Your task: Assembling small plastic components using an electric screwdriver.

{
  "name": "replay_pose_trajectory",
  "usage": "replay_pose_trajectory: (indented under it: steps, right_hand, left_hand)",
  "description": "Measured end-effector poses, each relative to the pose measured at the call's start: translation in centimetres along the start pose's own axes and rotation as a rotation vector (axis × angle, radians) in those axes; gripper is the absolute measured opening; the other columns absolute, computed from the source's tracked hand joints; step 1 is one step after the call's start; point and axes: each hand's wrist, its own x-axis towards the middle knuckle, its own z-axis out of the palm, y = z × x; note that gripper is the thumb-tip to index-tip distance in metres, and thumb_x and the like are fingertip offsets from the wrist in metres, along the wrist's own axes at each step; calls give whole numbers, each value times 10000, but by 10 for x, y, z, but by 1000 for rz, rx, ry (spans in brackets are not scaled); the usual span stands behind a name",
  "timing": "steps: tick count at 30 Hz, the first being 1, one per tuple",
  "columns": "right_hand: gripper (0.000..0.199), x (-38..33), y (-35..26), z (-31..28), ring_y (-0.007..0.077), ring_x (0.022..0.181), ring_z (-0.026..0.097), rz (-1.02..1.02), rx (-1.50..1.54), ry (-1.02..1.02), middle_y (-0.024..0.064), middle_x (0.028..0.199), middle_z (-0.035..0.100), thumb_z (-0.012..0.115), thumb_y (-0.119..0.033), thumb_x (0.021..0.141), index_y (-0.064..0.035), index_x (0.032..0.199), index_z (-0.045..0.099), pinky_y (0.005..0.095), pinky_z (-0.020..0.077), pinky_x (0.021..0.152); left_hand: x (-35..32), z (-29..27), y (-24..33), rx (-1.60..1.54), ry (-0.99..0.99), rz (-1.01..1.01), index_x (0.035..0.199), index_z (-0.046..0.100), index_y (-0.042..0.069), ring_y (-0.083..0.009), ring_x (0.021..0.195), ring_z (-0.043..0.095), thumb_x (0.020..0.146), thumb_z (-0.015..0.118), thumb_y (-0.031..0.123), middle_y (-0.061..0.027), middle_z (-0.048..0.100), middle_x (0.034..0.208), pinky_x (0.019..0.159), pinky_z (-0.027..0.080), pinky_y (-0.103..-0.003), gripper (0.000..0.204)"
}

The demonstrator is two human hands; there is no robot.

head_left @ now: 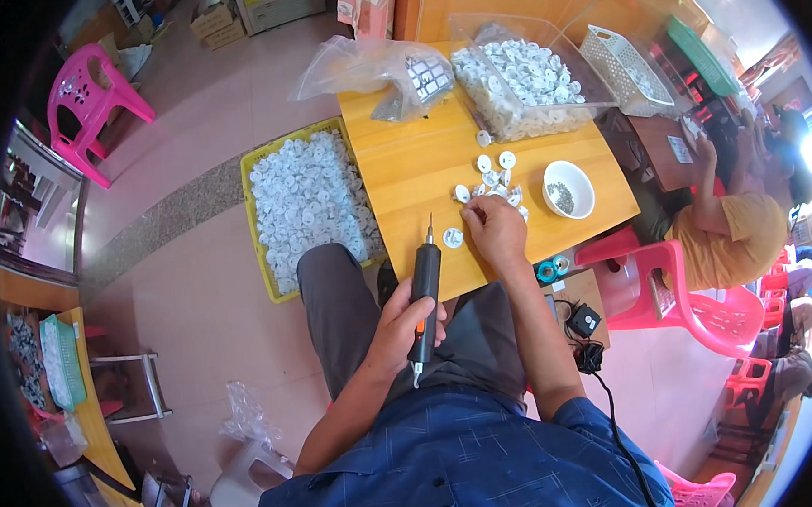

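My left hand [394,333] is wrapped round a black electric screwdriver [425,289], its thin bit pointing away from me beside the table's near edge. Over the yellow wooden table [404,167], my right hand [499,236] has thumb and fingers pinched together at a small heap of round white plastic parts [506,160]. Whatever lies between those fingertips is too small to make out. One round white part [452,238] rests apart, to the left of my right hand. A white bowl [584,178] holding small metal screws [560,198] stands to the right of the heap.
A clear bin [532,126] full of white parts stands at the table's far side, beside a plastic bag [348,66]. On the floor at left is a yellow crate [253,226] of similar parts. A pink chair [675,282] and a person in yellow [731,235] are at right.
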Motion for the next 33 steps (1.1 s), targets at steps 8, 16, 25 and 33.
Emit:
replay_pose_trajectory:
  steps: [8,16,25,33]
  right_hand:
    - [140,4,6,11,374,778,678,-45,-157,-65,172,873,689,670,-195,898,-55,908,666,476,529,664]
    - [122,-13,23,-7,229,686,656,160,435,-148,116,783,643,576,-144,1017,-42,951,566,337,498,622]
    - [94,-24,39,-16,60,701,557,319,1258,-298,-22,811,611,660,-25,961,-84,961,587,206,439,609]
    - [177,-19,48,-28,70,791,591,342,1362,-478,-6,905,659,725,10,892,-83,991,611,213,478,700]
  left_hand:
    - [0,1,-1,17,-12,-14,1323,449,21,-156,651,656,1018,494,154,-114,652,908,561,543,-290,335]
    - [-4,2,0,85,-40,-38,1363,438,20,-159,659,644,1000,517,126,-103,643,910,591,541,-294,387]
    - [-4,5,-4,303,-171,-100,1419,435,29,-109,644,618,963,612,147,-44,614,872,590,499,-248,504]
    - [-2,2,-8,423,-207,-83,1472,406,17,-97,644,604,964,621,144,-36,605,861,608,505,-260,566]
